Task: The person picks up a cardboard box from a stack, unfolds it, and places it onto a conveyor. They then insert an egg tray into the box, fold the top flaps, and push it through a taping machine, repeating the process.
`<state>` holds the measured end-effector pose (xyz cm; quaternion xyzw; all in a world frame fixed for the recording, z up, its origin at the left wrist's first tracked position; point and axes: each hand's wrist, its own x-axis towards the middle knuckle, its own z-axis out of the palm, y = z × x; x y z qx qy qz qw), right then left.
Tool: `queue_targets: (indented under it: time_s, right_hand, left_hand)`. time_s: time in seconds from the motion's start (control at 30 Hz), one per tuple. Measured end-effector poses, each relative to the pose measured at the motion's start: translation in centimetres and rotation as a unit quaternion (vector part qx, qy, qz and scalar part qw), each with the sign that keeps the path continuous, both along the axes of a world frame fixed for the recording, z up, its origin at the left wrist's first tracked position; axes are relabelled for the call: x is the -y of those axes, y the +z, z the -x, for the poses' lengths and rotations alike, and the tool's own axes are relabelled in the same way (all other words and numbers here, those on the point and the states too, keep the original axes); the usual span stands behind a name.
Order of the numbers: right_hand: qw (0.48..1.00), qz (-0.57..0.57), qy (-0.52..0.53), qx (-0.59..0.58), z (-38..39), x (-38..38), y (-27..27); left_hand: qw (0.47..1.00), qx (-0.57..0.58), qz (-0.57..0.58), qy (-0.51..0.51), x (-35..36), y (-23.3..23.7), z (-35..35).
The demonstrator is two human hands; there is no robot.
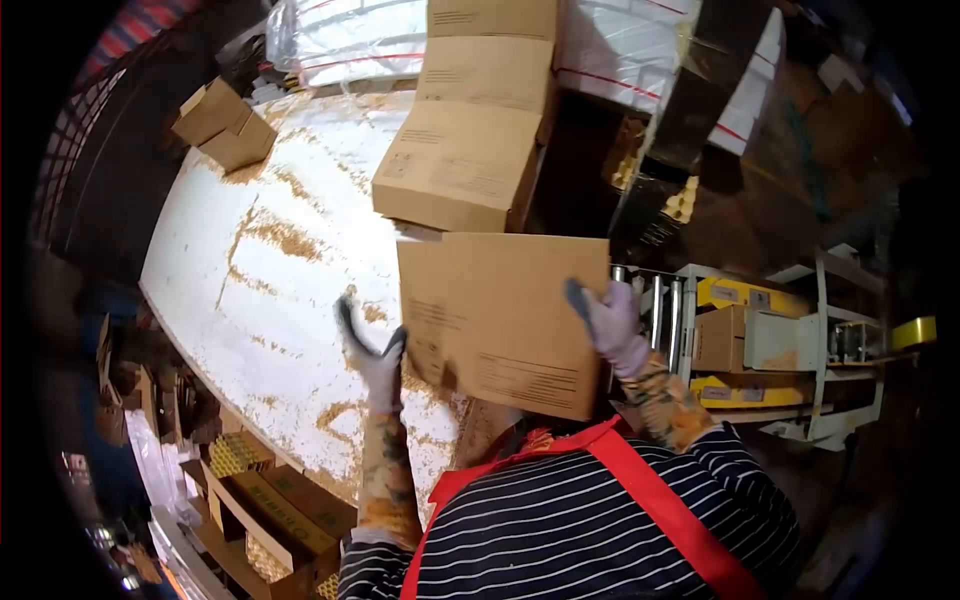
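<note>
A brown cardboard box [505, 320] with printed text stands in front of my chest, tilted toward me. My right hand [615, 325], in a grey glove with dark fingertips, grips its right edge, a dark fingertip lying over the face. To the box's left, my left hand [375, 350], gloved the same way, has its thumb and fingers spread apart and holds nothing. Just beyond this box, a row of brown cardboard boxes [458, 165] runs away from me.
A white worktop [210, 260] is strewn with brown crumbs. An open carton [226, 126] sits at its far left. Plastic-wrapped white stacks [620, 55] are at the back. On the right are metal rollers [657, 310] and a shelf rack [822, 340]; cartons [285, 520] stand lower left.
</note>
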<state>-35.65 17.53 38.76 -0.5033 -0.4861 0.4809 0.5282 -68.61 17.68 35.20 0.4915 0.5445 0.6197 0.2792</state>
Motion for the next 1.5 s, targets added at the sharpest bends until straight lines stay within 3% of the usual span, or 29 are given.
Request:
queue_targets:
  time_s: [0.03, 0.07, 0.1, 0.17, 0.27, 0.3, 0.33, 0.37, 0.4, 0.43, 0.47, 0.5, 0.57, 0.63, 0.67, 0.73, 0.83, 0.93, 1.03, 1.1, 1.13, 1.17, 1.2, 1.23, 1.27, 1.37, 1.43, 1.47, 1.5]
  right_hand:
    - [0.998, 0.041, 0.013, 0.048, -3.0, 1.1, 0.5]
    - [1.0, -0.024, -0.008, 0.017, -4.6, 3.0, 1.1]
    - [0.995, -0.09, -0.031, -0.012, -6.4, 4.9, 1.4]
    - [0.944, -0.265, -0.053, 0.188, -12.1, 5.8, 0.1]
    - [0.946, -0.082, -0.016, 0.312, -17.6, 9.0, -4.9]
    - [0.949, 0.001, -0.054, 0.31, -18.5, 10.3, -7.4]
    - [0.976, 0.187, -0.059, 0.098, -19.5, 11.8, -7.9]
    - [0.974, 0.192, -0.078, 0.096, -19.9, 12.8, -8.7]
    - [0.973, 0.138, -0.161, 0.095, -20.5, 12.9, -9.6]
    - [0.963, 0.092, -0.238, 0.088, -19.4, 13.0, -8.5]
    - [0.906, 0.127, -0.255, 0.313, -19.4, 13.1, -6.8]
    - [0.905, 0.126, -0.26, 0.313, -19.0, 12.1, -5.1]
    - [0.751, 0.173, -0.249, 0.587, -18.0, 10.2, -3.0]
    - [0.657, 0.202, -0.091, 0.721, -16.8, 7.1, -0.8]
    - [0.651, 0.166, -0.059, 0.738, -16.3, 6.2, -1.0]
    - [0.711, 0.01, -0.121, 0.693, -16.4, 3.9, -0.5]
    - [0.762, -0.032, -0.07, 0.643, -15.4, 0.9, -5.1]
    - [0.786, 0.048, 0.054, 0.614, -13.3, 7.6, -8.7]
    - [0.777, 0.03, -0.039, 0.627, -14.5, 11.0, -10.3]
    - [0.747, 0.162, -0.007, 0.644, -16.7, 11.1, -10.1]
    - [0.749, 0.097, -0.075, 0.651, -18.2, 11.1, -10.5]
    - [0.731, 0.103, -0.11, 0.665, -19.5, 11.3, -10.6]
    - [0.706, 0.134, -0.091, 0.689, -20.7, 11.3, -10.6]
    - [0.697, 0.118, -0.088, 0.701, -21.7, 11.6, -10.7]
    - [0.682, 0.113, -0.102, 0.716, -22.3, 11.8, -10.9]
    - [0.745, 0.156, -0.079, 0.644, -24.0, 12.8, -11.3]
    - [0.744, 0.121, -0.109, 0.649, -23.6, 12.6, -10.8]
    - [0.761, 0.105, -0.102, 0.632, -22.8, 11.6, -9.2]
    - [0.784, 0.077, -0.104, 0.607, -22.1, 10.2, -8.6]
  left_hand:
    - [0.994, -0.01, 0.048, -0.093, -2.0, 1.5, -2.7]
    - [0.946, 0.195, 0.121, -0.229, -4.2, -1.6, -3.9]
    - [0.946, 0.15, 0.12, -0.261, -5.4, -1.1, -6.8]
    - [0.915, 0.178, 0.156, -0.328, -5.5, -0.1, -11.2]
    - [0.913, -0.061, 0.085, -0.395, -3.5, -7.3, -14.9]
    - [0.892, 0.094, 0.225, -0.381, -2.1, -9.8, -16.6]
    - [0.912, -0.012, 0.146, -0.384, -0.8, -10.2, -17.6]
    - [0.916, -0.115, 0.054, -0.38, -0.6, -10.5, -18.7]
    - [0.906, -0.037, 0.164, -0.388, -1.3, -9.9, -19.9]
    - [0.938, 0.006, 0.087, -0.337, -1.5, -8.7, -21.2]
    - [0.938, -0.051, 0.115, -0.322, -2.0, -9.7, -21.4]
    - [0.937, -0.108, 0.134, -0.304, -3.5, -11.7, -21.3]
    - [0.847, 0.016, 0.271, -0.457, -7.4, -16.6, -20.0]
    - [0.834, -0.211, 0.305, -0.407, -6.3, -11.3, -21.5]
    - [0.87, -0.178, 0.275, -0.367, -5.1, -14.3, -21.2]
    - [0.919, -0.075, 0.231, -0.311, -2.1, -17.7, -21.4]
    - [0.912, 0.132, 0.236, -0.309, 3.2, -13.9, -23.6]
    - [0.917, 0.18, 0.219, -0.282, 4.7, -14.0, -25.5]
    - [0.914, 0.166, 0.24, -0.283, 6.3, -12.0, -28.5]
    - [0.903, 0.126, 0.284, -0.297, 5.9, -12.0, -31.5]
    - [0.908, 0.097, 0.264, -0.312, 5.7, -13.9, -33.1]
    - [0.911, -0.014, 0.264, -0.317, 5.6, -18.6, -34.5]
    - [0.936, -0.17, 0.157, -0.267, 5.8, -17.8, -36.4]
    - [0.904, 0.004, 0.256, -0.341, 5.4, -19.7, -37.4]
    - [0.893, -0.036, 0.267, -0.36, 5.4, -18.7, -38.1]
    - [0.834, -0.09, 0.286, -0.463, 4.0, -19.8, -38.6]
    - [0.823, 0.075, 0.407, -0.389, -0.4, -14.1, -36.1]
    - [0.903, 0.042, 0.36, -0.231, -2.2, -9.7, -34.4]
    - [0.928, 0.218, 0.283, -0.104, -3.9, -4.0, -33.3]
